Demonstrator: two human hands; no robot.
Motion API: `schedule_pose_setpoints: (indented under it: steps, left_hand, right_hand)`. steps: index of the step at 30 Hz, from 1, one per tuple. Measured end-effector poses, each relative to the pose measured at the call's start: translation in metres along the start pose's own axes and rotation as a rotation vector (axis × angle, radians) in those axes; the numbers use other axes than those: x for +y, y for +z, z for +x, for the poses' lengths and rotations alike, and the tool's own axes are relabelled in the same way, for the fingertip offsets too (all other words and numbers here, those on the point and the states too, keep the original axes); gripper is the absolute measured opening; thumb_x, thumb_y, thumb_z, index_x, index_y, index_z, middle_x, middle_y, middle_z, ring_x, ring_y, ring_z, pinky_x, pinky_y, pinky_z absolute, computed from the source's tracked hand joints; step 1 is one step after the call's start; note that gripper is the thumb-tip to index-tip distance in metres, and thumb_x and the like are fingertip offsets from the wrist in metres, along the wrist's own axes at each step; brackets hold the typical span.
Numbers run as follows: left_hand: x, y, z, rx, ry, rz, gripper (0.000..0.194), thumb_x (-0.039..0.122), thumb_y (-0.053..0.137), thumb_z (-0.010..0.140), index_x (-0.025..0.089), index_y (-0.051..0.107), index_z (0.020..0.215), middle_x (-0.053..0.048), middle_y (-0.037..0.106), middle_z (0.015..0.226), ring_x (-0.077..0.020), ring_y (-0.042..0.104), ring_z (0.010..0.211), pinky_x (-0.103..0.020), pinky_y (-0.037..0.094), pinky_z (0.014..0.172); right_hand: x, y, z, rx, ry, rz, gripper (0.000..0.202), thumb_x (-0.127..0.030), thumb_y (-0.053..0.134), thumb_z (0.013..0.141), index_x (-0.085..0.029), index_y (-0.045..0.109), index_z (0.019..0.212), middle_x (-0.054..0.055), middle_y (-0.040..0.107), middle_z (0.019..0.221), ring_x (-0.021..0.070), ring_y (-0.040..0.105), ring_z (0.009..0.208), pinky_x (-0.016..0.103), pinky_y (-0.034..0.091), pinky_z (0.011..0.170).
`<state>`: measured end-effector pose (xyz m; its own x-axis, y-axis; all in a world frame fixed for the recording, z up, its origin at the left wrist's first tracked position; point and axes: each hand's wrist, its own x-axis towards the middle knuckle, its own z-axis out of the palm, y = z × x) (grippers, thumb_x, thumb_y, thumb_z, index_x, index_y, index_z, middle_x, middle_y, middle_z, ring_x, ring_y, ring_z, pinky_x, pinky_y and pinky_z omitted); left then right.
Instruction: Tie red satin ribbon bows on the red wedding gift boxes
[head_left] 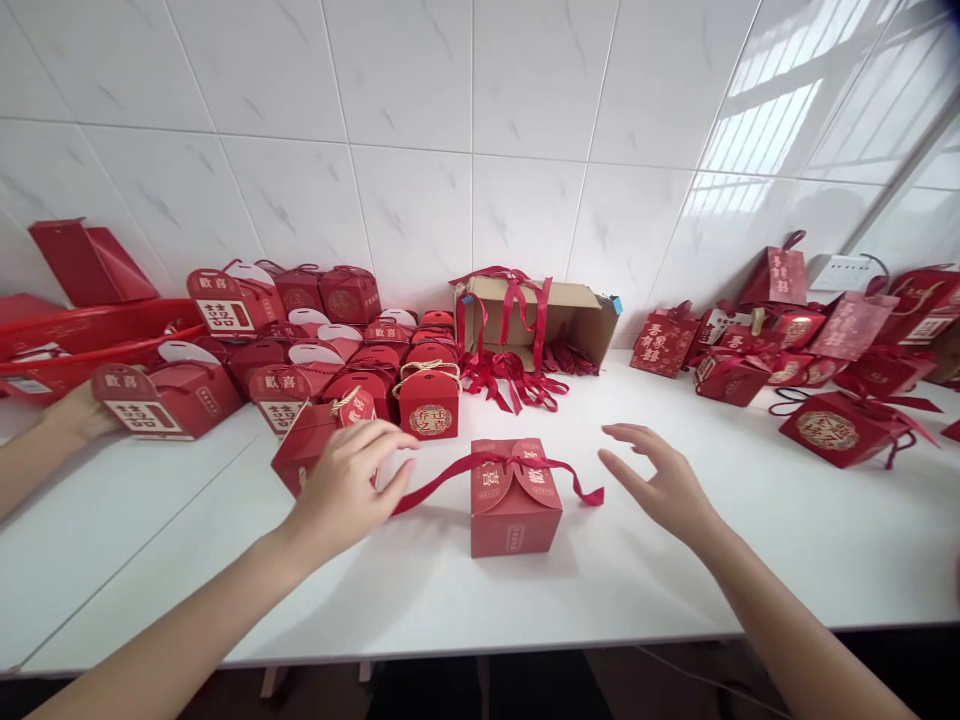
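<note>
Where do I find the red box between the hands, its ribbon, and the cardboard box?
Red box [517,527]: head view, front side.
Ribbon [514,461]: head view, part across the top.
Cardboard box [577,318]: head view, bare inner wall.

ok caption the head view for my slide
Left hand and right hand flank a red box with a ribbon across its top.

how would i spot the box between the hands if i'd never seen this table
On the white table, look near the front edge, between the left hand and the right hand. The red box there stands alone, apart from the crowded boxes farther back, with its red ribbon trailing out to both sides.
</note>
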<state>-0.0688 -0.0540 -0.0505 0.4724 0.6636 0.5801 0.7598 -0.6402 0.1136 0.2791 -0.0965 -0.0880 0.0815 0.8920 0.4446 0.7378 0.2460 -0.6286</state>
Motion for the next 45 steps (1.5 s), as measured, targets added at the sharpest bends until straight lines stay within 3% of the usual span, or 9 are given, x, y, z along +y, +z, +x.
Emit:
schedule_pose_setpoints:
  steps: [6,16,19,22,24,27,32,38,45]
  left_hand:
    - [0.057,0.028,0.024,-0.097,-0.135,-0.510,0.019,0.028,0.053,0.084,0.022,0.056,0.102,-0.005,0.059,0.105,-0.0201,0.056,0.102,-0.035,0.046,0.091]
    - [0.064,0.043,0.022,-0.131,-0.276,-0.584,0.030,0.028,0.054,0.081,0.024,0.046,0.109,-0.007,0.050,0.116,-0.0215,0.049,0.114,-0.037,0.046,0.091]
    - [0.058,0.045,0.023,-0.212,-0.380,-0.607,0.044,0.038,0.057,0.080,0.024,0.039,0.117,-0.010,0.044,0.124,-0.0228,0.048,0.115,-0.037,0.046,0.089]
    - [0.053,0.043,0.026,-0.313,-0.496,-0.642,0.056,0.048,0.062,0.075,0.021,0.037,0.117,-0.012,0.044,0.125,-0.0228,0.053,0.108,-0.037,0.047,0.088]
    - [0.049,0.040,0.029,-0.373,-0.548,-0.668,0.062,0.055,0.064,0.071,0.021,0.037,0.116,-0.012,0.048,0.122,-0.0234,0.055,0.104,-0.037,0.047,0.085]
    - [0.044,0.034,0.032,-0.494,-0.601,-0.686,0.065,0.062,0.063,0.066,0.022,0.042,0.113,-0.011,0.057,0.115,-0.0264,0.059,0.100,-0.036,0.048,0.079]
    - [0.044,0.024,0.038,-0.514,-0.558,-0.518,0.056,0.067,0.062,0.061,0.020,0.061,0.092,-0.007,0.066,0.094,-0.0280,0.062,0.085,-0.031,0.045,0.065]
    - [0.056,0.014,0.041,-0.427,-0.516,-0.244,0.053,0.072,0.058,0.061,0.020,0.052,0.072,-0.001,0.058,0.070,-0.0202,0.054,0.062,-0.025,0.031,0.050]
    - [0.048,0.027,0.022,-0.443,-0.558,-0.342,0.052,0.073,0.051,0.067,0.021,0.048,0.066,0.000,0.053,0.062,-0.0182,0.050,0.054,-0.025,0.029,0.049]
  right_hand:
    - [-0.051,0.018,0.016,-0.427,-0.336,0.271,0.060,-0.039,0.060,0.083,-0.027,0.038,0.137,0.009,0.043,0.141,0.0260,0.043,0.128,0.043,0.039,0.105]
    - [-0.053,0.032,0.018,-0.449,-0.406,0.252,0.061,-0.032,0.058,0.085,-0.023,0.032,0.140,0.012,0.048,0.132,0.0243,0.050,0.117,0.044,0.042,0.100]
    - [-0.049,0.033,0.014,-0.420,-0.314,0.268,0.045,-0.033,0.043,0.093,-0.026,0.038,0.137,0.010,0.039,0.141,0.0233,0.040,0.128,0.042,0.042,0.101]
    - [-0.045,0.032,0.011,-0.373,-0.086,0.295,0.044,-0.038,0.045,0.091,-0.025,0.041,0.133,0.012,0.036,0.141,0.0222,0.054,0.113,0.038,0.052,0.085]
    - [-0.044,0.027,0.012,-0.363,0.104,0.272,0.048,-0.046,0.054,0.085,-0.022,0.047,0.126,0.013,0.047,0.129,0.0175,0.062,0.086,0.033,0.054,0.068]
    - [-0.045,0.018,0.018,-0.472,0.286,0.228,0.044,-0.058,0.058,0.078,-0.018,0.059,0.094,0.006,0.061,0.089,0.0132,0.054,0.064,0.026,0.043,0.052]
    - [-0.042,0.011,0.027,-0.626,0.274,0.365,0.050,-0.064,0.048,0.082,-0.017,0.057,0.067,0.003,0.058,0.074,0.0124,0.048,0.065,0.024,0.036,0.054]
    - [-0.038,0.005,0.027,-0.619,0.310,0.364,0.040,-0.057,0.065,0.073,-0.019,0.055,0.065,-0.005,0.041,0.055,0.0064,0.027,0.045,0.022,0.017,0.043]
    - [-0.031,0.002,0.022,-0.622,0.294,0.404,0.039,-0.053,0.064,0.074,-0.019,0.049,0.064,-0.006,0.038,0.055,0.0078,0.029,0.049,0.023,0.019,0.048]
